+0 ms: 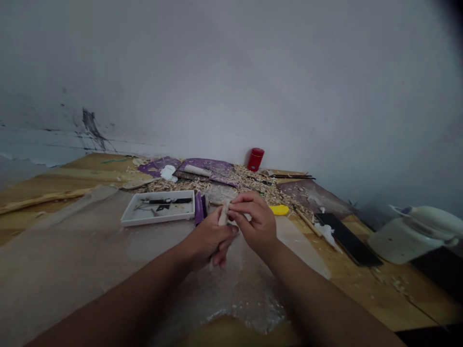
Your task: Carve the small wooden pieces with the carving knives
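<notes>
Holding a pale stick (223, 216), left grip (210, 237) sits beside right grip (257, 222).

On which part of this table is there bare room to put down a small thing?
The widest free patch is the plastic sheet, between the white tray and the left forearm. A smaller one is the wood between the dark phone and the right forearm. It is crowded behind the tray, with shavings and purple sheets.
</notes>
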The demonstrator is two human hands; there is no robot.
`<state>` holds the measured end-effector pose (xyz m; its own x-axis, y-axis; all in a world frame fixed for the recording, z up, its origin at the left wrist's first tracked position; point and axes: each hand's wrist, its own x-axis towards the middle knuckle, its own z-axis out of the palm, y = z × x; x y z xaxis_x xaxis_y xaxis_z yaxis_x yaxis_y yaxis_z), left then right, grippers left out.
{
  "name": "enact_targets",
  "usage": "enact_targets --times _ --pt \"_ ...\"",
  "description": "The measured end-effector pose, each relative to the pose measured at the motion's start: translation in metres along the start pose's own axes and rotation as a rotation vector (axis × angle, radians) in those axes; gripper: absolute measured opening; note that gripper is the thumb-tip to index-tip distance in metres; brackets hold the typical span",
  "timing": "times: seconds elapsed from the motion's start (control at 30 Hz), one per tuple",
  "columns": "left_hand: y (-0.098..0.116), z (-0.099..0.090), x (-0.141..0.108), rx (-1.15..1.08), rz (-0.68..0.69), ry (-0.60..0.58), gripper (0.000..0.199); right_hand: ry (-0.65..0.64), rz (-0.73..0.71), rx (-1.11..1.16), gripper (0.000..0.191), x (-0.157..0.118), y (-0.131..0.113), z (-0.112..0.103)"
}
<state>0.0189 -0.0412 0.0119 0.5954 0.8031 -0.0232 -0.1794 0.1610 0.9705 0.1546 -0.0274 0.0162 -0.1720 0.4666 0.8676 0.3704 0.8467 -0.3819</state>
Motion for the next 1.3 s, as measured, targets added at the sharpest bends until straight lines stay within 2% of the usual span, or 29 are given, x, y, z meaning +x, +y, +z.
enact_targets --times 0.13,0.33,0.5,0.63,0.73,0.93,1.03,1.17,1.3 --pt "0.001 0.0 0.001 0.071 -0.008 0.09 0.035 -0.136 -0.116 -0.019 0.02 -0.005 0.001 0.003" --pt "0.0 0.001 0.001 0.128 -0.092 0.056 0.045 0.014 -0.023 -0.1 0.014 -0.001 0.009 -0.002" --pt "-0.005 -0.006 0.001 0.053 -0.052 -0.001 0.05 -0.138 -0.017 0.086 0.012 -0.001 0.012 -0.001" --pt "-0.002 -0.008 0.001 -0.076 -0.078 -0.105 0.053 -0.047 0.259 0.34 0.003 -0.002 0.013 0.001" --pt "0.0 -0.009 0.001 -0.15 -0.08 -0.187 0.054 -0.002 0.457 0.533 0.008 0.0 0.012 0.002" --pt "-0.005 -0.01 0.002 -0.228 -0.099 -0.306 0.05 0.037 0.695 0.682 0.017 0.001 0.004 0.002" --pt "-0.007 -0.008 0.004 -0.193 -0.121 -0.24 0.047 0.062 0.708 0.637 0.016 0.0 0.008 0.003" --pt "-0.003 -0.005 0.005 -0.097 -0.094 -0.077 0.044 0.125 0.574 0.505 0.013 -0.001 0.02 0.007" --pt "0.003 -0.003 0.004 -0.078 -0.044 0.023 0.037 0.143 0.447 0.38 0.009 0.0 0.028 0.005"
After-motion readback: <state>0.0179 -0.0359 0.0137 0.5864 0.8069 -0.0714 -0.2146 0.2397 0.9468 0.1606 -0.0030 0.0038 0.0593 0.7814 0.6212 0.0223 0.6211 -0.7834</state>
